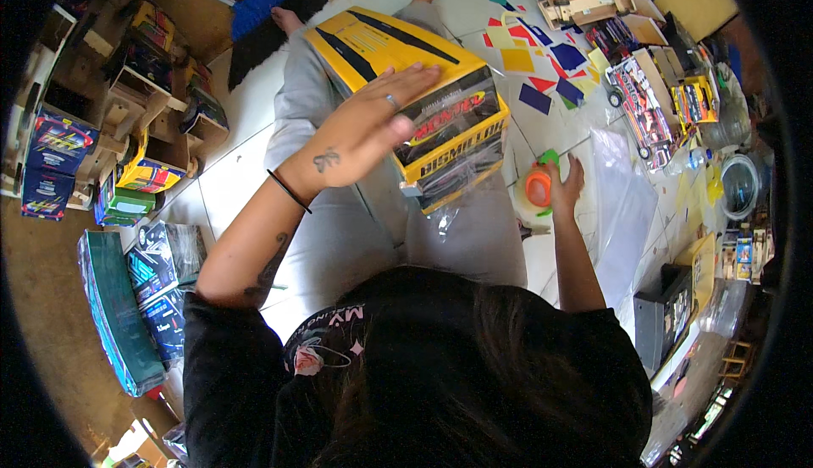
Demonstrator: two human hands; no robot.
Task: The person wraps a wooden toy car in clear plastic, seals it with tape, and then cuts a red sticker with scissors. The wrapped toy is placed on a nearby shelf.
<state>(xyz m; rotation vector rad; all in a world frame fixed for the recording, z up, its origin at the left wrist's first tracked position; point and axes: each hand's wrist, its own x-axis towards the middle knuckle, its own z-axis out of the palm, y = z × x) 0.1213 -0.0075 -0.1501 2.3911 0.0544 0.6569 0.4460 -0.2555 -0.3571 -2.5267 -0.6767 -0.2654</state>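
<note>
Across my lap lies a yellow box-shaped toy truck body (423, 53) with black decals and a printed black end panel. Clear plastic hangs loosely from its near end. My left hand (373, 121) lies on its upper left side, fingers stretched out and close together, thumb over the end panel. To the right of my leg, my right hand (570, 187) is at a round orange object (537, 187) with a green part, on the floor. Its fingers are apart, and the thumb side is against the orange object. The exact kind of this object is unclear.
Coloured sticker scraps (533, 61) litter the white tiled floor ahead right. Toy trucks (639, 112) and a clear plastic sheet (622, 188) lie at right. Stacked wooden truck bodies (144, 87) stand left, with wrapped teal boxes (118, 307) nearer. Pliers (533, 231) lie beside my right thigh.
</note>
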